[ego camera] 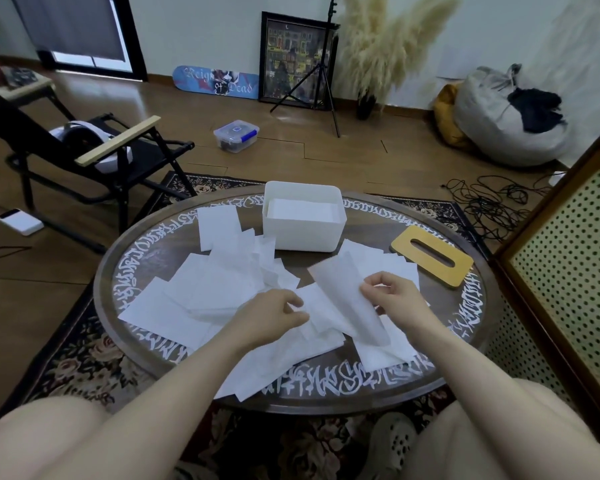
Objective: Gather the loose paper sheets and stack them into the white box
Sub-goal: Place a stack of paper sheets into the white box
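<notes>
Round table (465,327), one white box (303,233), two hands (329,308)

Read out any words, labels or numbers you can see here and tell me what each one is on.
"Reign of Dead": on the blue skateboard deck leaning against the far wall.
White calligraphy ringing the round table: stylised script, not readable.
Framed poster: any print too small to read.
Paper sheets and white box: no text visible.

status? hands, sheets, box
Right hand pinching a lifted sheet; left hand gripping the pile. Box partly filled. Yellow lid beside it, clear of path.
</notes>
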The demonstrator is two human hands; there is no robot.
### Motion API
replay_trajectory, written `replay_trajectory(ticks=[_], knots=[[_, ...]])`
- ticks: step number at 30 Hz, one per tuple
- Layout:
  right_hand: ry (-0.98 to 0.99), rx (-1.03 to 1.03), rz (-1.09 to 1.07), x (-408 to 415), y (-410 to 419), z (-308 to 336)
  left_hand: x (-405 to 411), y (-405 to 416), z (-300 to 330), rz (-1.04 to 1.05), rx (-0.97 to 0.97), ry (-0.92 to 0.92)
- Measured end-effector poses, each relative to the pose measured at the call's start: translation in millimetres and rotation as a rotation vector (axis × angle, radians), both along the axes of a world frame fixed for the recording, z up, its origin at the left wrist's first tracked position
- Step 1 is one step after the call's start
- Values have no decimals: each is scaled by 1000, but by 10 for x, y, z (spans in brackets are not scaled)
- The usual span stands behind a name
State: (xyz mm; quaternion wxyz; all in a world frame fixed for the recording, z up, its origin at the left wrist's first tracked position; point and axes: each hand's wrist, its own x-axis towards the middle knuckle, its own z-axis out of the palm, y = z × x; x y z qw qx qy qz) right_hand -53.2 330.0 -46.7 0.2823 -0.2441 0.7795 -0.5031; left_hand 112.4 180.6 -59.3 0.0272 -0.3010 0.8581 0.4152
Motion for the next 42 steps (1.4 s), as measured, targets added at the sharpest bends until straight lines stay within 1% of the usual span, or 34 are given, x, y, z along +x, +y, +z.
replay_trajectory(ticks=[2,3,5,7,9,12,15,19,23,27,29,32,34,36,38,40,42], knots=[[-207,-86,20,52,-28,41,-26,45,10,97,270,84],[-277,-110,32,74,-48,48,-38,73,19,135,419,104],[-343,-129,52,117,-88,47,-61,126,24,222,665,163],[-340,-115,60,158,-127,35,-74,174,16,340,781,271],[-321,-97,62,189,-157,20,-75,191,6,447,770,346],[-272,-46,79,228,-173,13,-65,175,7,513,718,381],[-159,33,88,281,-177,23,-55,163,15,533,701,386],[-113,-10,79,328,-185,16,-63,192,29,552,675,392],[-64,-8,100,332,-176,20,-69,173,15,567,627,396],[4,0,102,267,-137,-15,-56,138,6,608,632,410],[96,37,89,185,-107,-83,-45,97,6,629,612,415],[344,180,102,27,-31,-231,-16,24,12,653,555,403],[493,324,197,-52,27,-313,15,-11,15,668,553,390],[605,492,323,-95,74,-383,47,-33,13,676,559,374],[698,610,405,-108,105,-457,73,-45,6,675,568,360],[789,648,431,-101,117,-521,93,-51,4,672,576,348],[858,631,424,-91,120,-548,108,-58,5,664,576,335]])
